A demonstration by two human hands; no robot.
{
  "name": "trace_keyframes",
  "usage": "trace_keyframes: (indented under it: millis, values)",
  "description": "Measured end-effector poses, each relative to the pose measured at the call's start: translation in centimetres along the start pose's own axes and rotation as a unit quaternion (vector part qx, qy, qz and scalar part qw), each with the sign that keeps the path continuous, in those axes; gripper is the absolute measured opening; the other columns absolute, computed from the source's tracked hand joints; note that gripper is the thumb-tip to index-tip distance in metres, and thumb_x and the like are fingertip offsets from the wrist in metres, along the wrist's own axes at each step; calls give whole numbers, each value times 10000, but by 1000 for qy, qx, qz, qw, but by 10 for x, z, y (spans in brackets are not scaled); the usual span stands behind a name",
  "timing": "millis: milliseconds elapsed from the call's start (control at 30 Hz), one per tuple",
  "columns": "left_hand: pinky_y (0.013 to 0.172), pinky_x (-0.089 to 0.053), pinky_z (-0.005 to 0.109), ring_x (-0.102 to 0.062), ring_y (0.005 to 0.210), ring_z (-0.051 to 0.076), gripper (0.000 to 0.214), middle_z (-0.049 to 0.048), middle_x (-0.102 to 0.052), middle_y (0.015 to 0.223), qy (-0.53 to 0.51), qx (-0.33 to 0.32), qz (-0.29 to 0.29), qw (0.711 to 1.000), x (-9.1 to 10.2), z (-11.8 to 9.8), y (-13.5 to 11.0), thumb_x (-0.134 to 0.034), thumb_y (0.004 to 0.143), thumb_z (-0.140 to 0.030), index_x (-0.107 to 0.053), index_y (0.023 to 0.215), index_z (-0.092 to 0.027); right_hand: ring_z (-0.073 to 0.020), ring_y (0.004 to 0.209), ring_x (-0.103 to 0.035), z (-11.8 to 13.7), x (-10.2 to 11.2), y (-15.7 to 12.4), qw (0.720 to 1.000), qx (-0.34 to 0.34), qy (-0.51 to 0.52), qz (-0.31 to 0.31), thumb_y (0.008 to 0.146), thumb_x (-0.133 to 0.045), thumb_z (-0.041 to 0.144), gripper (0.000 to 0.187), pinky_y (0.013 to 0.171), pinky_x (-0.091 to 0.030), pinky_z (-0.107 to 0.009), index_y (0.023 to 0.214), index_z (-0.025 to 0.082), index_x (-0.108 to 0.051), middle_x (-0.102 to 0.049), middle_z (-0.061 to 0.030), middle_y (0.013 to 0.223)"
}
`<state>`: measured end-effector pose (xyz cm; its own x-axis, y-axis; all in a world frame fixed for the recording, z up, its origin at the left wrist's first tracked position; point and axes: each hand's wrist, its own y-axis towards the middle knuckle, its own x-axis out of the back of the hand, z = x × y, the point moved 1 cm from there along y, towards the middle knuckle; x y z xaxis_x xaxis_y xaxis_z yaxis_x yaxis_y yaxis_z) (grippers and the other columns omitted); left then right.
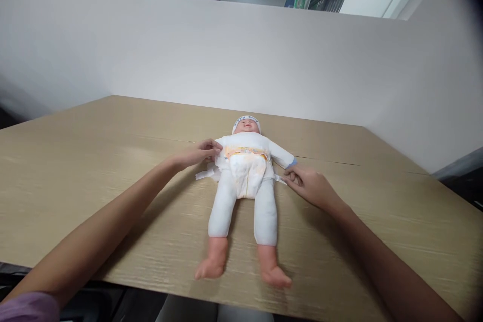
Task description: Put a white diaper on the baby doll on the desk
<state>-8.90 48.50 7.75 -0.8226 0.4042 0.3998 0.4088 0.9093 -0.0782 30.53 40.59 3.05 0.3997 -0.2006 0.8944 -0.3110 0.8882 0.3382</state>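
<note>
A baby doll (222,206) in white clothing and a printed white cap lies on its back, feet toward me. Between its legs and over its belly sits a white diaper (247,171) with an orange and yellow printed waistband. Loose side tabs stick out on both sides at hip height. My left hand (207,151) is at the doll's side by its arm, fingers closed at the diaper's edge; what they pinch is partly hidden. With thumb and fingers pinched, my right hand (307,183) holds the end of the diaper's tab (279,178), just below the doll's blue-cuffed hand.
The doll lies on a wide wooden-topped table (113,136) with thin seams across it. A white partition wall (226,55) rises behind the table's far edge and along the right. My legs (215,311) are below the near edge.
</note>
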Motion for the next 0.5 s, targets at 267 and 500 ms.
trace_keyframes:
  millis: [267,500]
  values:
    - [1047,-453,424,-553,1244,283,341,67,-669,1235,218,-205,-62,952,-57,-70,4,-539,1003,-514,-672,1153,-237,-184,682,-599,-11,-2,0,989,-122,65,55,915,-647,656,415,636,-406,-304,917,245,-584,-667,11,769]
    - [1115,-368,569,-453,1349,375,455,81,-653,1292,353,-226,-61,906,-97,-74,30,-609,935,-660,-705,1149,-271,-191,727,-594,-12,-9,1,978,-173,106,43,834,-697,652,434,684,-424,-314,884,230,-611,-657,-8,794]
